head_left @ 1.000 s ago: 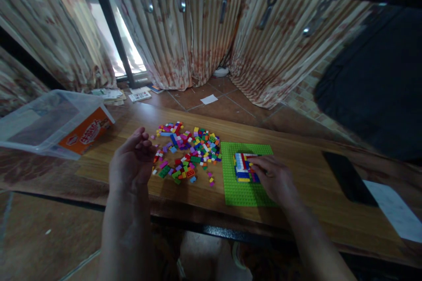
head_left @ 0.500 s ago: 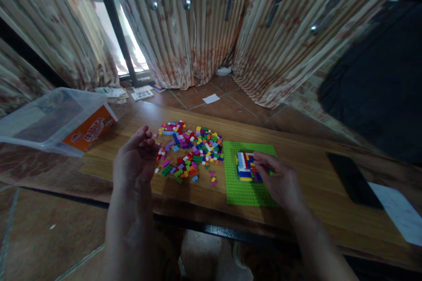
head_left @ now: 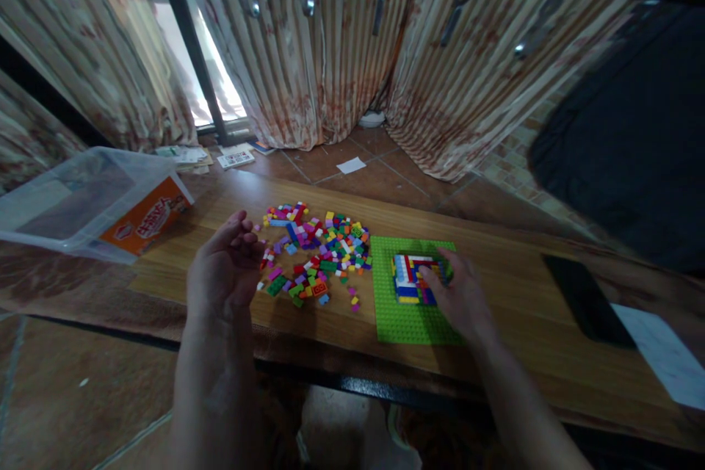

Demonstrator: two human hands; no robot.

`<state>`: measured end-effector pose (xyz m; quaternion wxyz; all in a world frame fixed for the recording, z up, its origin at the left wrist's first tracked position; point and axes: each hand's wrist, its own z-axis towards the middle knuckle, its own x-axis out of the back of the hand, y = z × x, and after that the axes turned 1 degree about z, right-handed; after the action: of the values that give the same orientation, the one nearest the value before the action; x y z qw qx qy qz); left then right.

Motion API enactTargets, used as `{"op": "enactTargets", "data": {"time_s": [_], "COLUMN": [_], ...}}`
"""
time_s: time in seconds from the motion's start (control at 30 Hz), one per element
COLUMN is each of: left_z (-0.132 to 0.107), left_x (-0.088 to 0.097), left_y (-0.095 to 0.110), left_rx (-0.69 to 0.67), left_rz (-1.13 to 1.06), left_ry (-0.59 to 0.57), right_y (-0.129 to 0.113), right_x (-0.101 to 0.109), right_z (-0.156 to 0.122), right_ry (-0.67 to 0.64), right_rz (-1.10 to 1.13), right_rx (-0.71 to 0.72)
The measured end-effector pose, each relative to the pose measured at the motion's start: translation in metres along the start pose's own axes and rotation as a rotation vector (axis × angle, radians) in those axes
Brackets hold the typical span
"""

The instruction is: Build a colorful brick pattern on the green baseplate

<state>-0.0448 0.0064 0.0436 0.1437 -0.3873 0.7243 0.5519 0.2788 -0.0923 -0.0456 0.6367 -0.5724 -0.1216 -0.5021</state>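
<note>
Several striped curtains [head_left: 324,51] hang along the far side, down to a tiled floor [head_left: 380,150]. In front of them runs a long wooden table [head_left: 518,294]. At its left end stands a clear plastic box [head_left: 88,231] with an orange label [head_left: 146,222]. Right of the middle lies a green studded baseplate [head_left: 396,323]; a scatter of loose bricks [head_left: 329,265] covers the wood just left of it. Toward the right end lie a pale sheet [head_left: 661,356] and, just beside it, a black flat slab [head_left: 587,299].

The left hand [head_left: 223,272] is raised near the scatter's left edge, fingers loosely curled; I cannot tell whether they pinch anything. The right hand [head_left: 463,297] is over the baseplate, thumb and fingers spread apart around the right part of a brick build [head_left: 408,280]; whether the tips touch it is unclear. That low build sits on the baseplate, showing blue, white, red and yellow. Smallest, a few pink and yellow pieces [head_left: 354,300] lie near the scatter's near edge.
</note>
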Motion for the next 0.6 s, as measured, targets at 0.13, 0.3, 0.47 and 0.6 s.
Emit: {"op": "enactTargets", "data": {"time_s": [0.13,0.3,0.47,0.6], "left_z": [0.000,-0.001,-0.004,-0.005], "left_x": [0.001,0.000,-0.006,-0.009], "left_y": [0.000,-0.001,-0.008,-0.012], "left_rx": [0.012,0.010,0.032,0.040], "left_rz": [-0.002,-0.025,-0.003,0.006], "left_ry": [0.000,0.002,0.003,-0.003], "right_y": [0.007,0.009,0.004,0.002], "right_x": [-0.006,-0.004,-0.002,0.002], "right_z": [0.001,0.005,0.007,0.009], "right_ry": [-0.022,-0.093,-0.101,-0.123], "right_rz": [0.042,0.082,0.118,0.141], "right_rx": [-0.043,-0.187,-0.223,-0.257]}}
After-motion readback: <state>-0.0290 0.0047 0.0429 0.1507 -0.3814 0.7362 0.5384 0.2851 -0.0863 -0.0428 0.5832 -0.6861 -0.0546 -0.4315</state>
